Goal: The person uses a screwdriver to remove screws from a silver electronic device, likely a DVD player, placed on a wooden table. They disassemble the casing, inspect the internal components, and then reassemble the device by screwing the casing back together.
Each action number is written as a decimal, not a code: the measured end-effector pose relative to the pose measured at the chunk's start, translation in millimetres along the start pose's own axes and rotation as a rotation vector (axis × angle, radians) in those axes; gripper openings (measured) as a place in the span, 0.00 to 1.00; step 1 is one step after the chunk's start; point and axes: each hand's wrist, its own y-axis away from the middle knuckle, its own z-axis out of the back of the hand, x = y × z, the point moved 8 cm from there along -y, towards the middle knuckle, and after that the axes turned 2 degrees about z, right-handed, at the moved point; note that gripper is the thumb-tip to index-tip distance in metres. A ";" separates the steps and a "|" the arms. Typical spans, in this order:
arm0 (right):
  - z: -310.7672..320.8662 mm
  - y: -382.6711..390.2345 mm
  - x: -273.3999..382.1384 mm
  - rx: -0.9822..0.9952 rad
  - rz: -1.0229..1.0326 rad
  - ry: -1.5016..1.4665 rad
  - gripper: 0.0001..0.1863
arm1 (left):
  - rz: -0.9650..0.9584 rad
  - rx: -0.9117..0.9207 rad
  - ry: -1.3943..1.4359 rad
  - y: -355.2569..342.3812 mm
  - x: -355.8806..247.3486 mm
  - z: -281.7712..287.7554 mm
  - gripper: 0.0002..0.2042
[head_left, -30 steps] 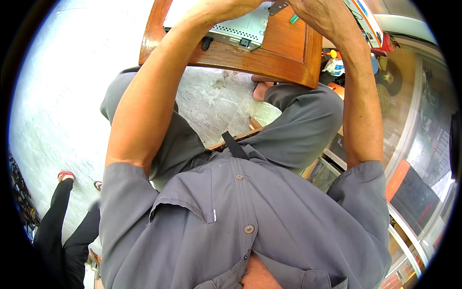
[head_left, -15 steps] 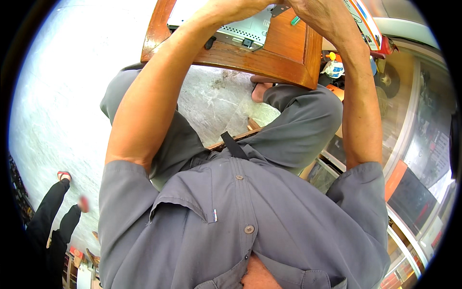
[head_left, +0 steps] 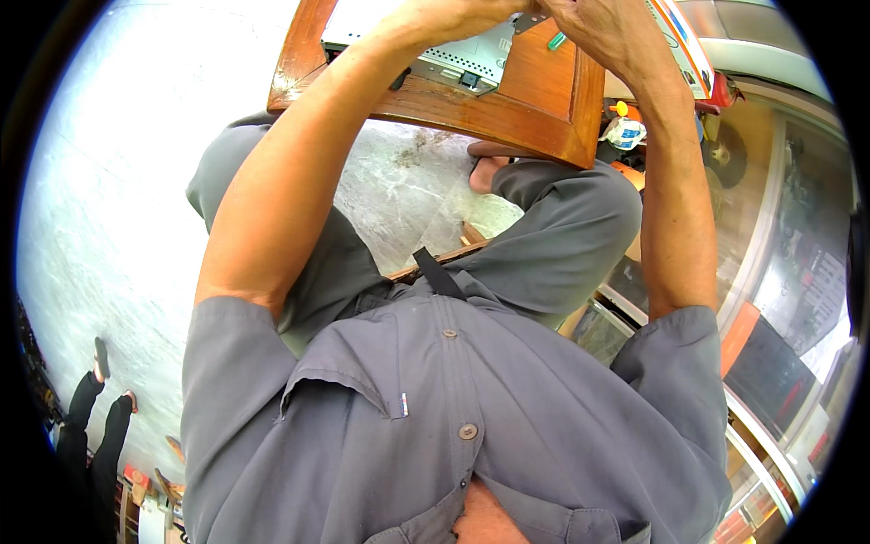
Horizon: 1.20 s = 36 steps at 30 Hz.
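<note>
A silver metal box (head_left: 476, 56) with rows of small vent holes lies on a brown wooden panel-topped table (head_left: 435, 104). At the top edge my left hand (head_left: 467, 14) reaches across over the box, fingers drawn together and partly cut off. My right hand (head_left: 594, 25) meets it from the right, its visible fingers bent inward. Whatever sits between the fingertips is out of sight. A dark flat metal piece with holes (head_left: 527, 21) shows just below where the hands meet. On the tabletop under my right hand lies a small green object (head_left: 556, 41).
A printed carton (head_left: 684, 45) stands at the upper right, above a white-and-blue packet (head_left: 625, 133) and a yellow item (head_left: 620, 108). Glass-fronted shelving (head_left: 770, 272) runs along the right. Another person's legs (head_left: 104, 435) are on the pale floor at the lower left.
The other person's feet have shifted as in a step. My view has moved slightly. Both my hands stay close together over the table, nearly where they were.
</note>
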 end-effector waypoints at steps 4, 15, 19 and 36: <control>0.5 -5.5 2.4 0.177 -0.129 0.132 0.14 | -0.052 0.047 0.052 -0.4 -3.7 -0.9 0.07; 4.9 3.2 9.8 -0.005 -0.048 0.017 0.13 | -0.017 0.019 0.089 1.3 3.0 -3.7 0.07; 4.9 -4.9 -1.2 0.165 -0.105 0.034 0.13 | -0.068 -0.059 0.044 2.2 -4.9 -0.1 0.06; 1.9 -3.2 -11.7 0.101 -0.109 0.184 0.12 | -0.096 0.113 -0.439 0.2 2.5 0.6 0.08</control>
